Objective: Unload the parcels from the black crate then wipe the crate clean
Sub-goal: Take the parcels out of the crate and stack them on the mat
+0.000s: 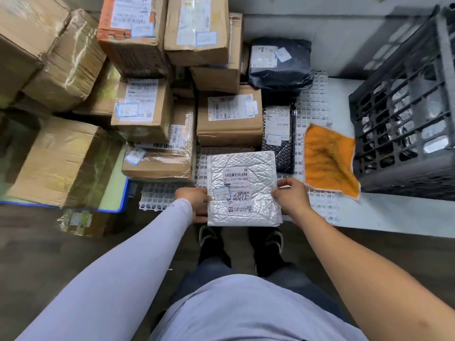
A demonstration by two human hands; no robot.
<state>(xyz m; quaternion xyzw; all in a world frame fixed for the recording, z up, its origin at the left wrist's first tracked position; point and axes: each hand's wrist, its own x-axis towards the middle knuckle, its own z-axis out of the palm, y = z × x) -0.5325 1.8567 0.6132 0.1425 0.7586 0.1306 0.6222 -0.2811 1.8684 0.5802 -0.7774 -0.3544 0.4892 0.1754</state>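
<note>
A silver bubble-mailer parcel (242, 188) with a white label is held flat between both hands over the near edge of a white plastic grid mat (315, 107). My left hand (195, 203) grips its left edge and my right hand (291, 196) grips its right edge. The black lattice crate (398, 114) stands at the right, and pale wrapped parcels show through its side holes. An orange cloth (328, 161) lies on the mat between the parcel and the crate.
Several taped cardboard boxes (229, 116) are stacked behind and to the left. A black poly bag parcel (279, 62) and a dark bubble mailer (279, 139) lie behind the cloth. A large box sits on a blue-edged cart (118, 190) at left. My shoes (241, 239) stand below the parcel.
</note>
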